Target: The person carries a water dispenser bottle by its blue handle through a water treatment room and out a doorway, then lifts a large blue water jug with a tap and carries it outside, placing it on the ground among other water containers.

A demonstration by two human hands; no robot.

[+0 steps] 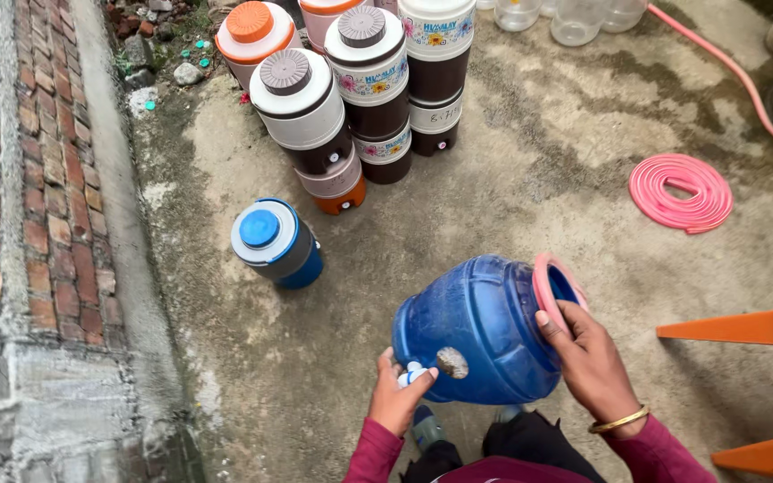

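Item: blue plastic water jug [480, 326], ribbed, tipped on its side, held near centre above the concrete floor [539, 161]; pink rim [543, 291] faces right, small white tap [411, 374] at lower left.
Left hand [397, 398]: fingers closed around the tap.
Right hand [588, 358]: fingers curled over the pink rim, gold bangle [617, 420] on wrist.
Surroundings, left to right: brick wall [11, 179]; small blue-lidded jug [275, 241] upright, left of the held jug; stacked brown-and-white jugs [360, 89] far centre; coiled pink hose [680, 192] right; orange plastic chair [762, 385] near right.
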